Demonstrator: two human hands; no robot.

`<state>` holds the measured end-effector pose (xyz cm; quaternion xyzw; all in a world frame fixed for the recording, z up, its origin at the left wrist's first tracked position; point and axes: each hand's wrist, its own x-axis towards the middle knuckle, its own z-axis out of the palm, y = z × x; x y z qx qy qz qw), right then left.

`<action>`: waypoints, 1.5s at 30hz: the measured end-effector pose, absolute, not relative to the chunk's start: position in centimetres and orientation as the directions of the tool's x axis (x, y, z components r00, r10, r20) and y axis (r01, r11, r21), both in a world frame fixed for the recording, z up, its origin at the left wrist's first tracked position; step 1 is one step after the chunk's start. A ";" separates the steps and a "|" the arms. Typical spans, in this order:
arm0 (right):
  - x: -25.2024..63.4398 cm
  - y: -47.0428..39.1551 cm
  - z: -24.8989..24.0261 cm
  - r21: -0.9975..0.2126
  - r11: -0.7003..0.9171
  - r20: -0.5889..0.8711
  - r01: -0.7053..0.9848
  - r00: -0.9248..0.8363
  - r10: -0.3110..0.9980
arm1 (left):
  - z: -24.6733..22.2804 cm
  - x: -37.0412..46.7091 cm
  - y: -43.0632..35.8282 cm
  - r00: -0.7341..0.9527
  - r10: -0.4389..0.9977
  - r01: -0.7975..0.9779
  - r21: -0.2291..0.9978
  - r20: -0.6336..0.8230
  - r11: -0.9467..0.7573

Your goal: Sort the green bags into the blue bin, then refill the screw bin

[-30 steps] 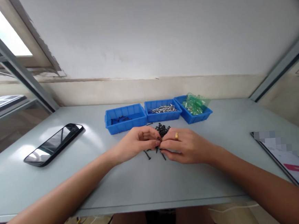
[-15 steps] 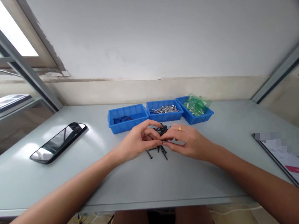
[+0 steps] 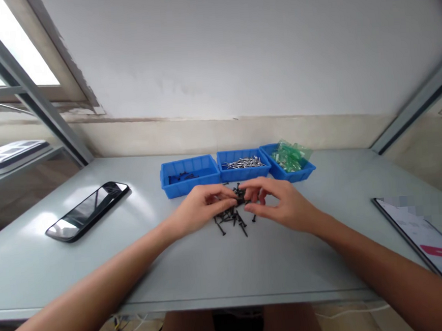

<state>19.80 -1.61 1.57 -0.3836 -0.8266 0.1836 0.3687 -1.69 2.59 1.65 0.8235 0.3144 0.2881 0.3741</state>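
Note:
A pile of black screws [image 3: 228, 216] lies on the grey table in front of me, some pointing toward me. My left hand [image 3: 205, 207] is closed at the pile's left side, its thumb and fingers pinched around black screws near the fingertips; how many is hidden. Facing it from the right, my right hand [image 3: 275, 202] has its thumb and index finger apart, curved over the edge of the pile. Its other fingers are bent inward. Between the two hands more dark screws show.
Behind the pile stand three blue bins: the left bin [image 3: 200, 165] with a few black screws, the middle bin [image 3: 240, 173] with silver screws or nails, the right bin [image 3: 305, 171] with green plastic packets. A black-framed glossy device [image 3: 90, 209] lies left, a phone [image 3: 421, 236] right.
My hands have moved apart; the right one has drawn back and spread its thumb and index finger. More screws show between and below them, one now lying under the right hand.

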 end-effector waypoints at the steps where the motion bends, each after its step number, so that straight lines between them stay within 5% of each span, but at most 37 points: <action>1: 20.1 -1.5 1.8 -0.585 0.612 0.435 0.532 -0.431 0.791 | 1.8 -1.8 2.9 0.600 0.747 0.331 0.762 0.285 -0.557; 8: 21.7 -0.7 1.8 -0.443 0.553 -0.038 0.706 -0.631 0.775 | 2.2 -5.1 7.0 0.282 0.798 0.771 0.369 0.533 -0.519; 11: 21.6 -0.2 0.5 -0.413 0.581 -0.034 0.701 -0.649 0.760 | 1.9 -5.8 7.7 0.228 0.769 0.855 0.255 0.597 -0.452; 14: 21.2 0.1 -0.1 -0.377 0.594 0.023 0.711 -0.634 0.773 | 1.9 -4.9 6.6 0.384 0.709 0.777 0.207 0.592 -0.594; 18: 20.4 -0.1 0.3 -0.407 0.561 0.183 0.721 -0.537 0.824 | 1.6 -2.8 3.8 0.648 0.602 0.551 0.259 0.467 -0.794; 26: 19.1 -0.9 0.2 -0.545 0.589 0.363 0.597 -0.466 0.807 | 0.8 -1.6 2.3 0.699 0.578 0.384 0.461 0.420 -0.800; 45: 19.0 -1.0 -0.1 -0.441 0.706 0.453 0.554 -0.542 0.708 | 1.1 -1.6 1.8 0.681 0.476 0.296 0.386 0.556 -0.874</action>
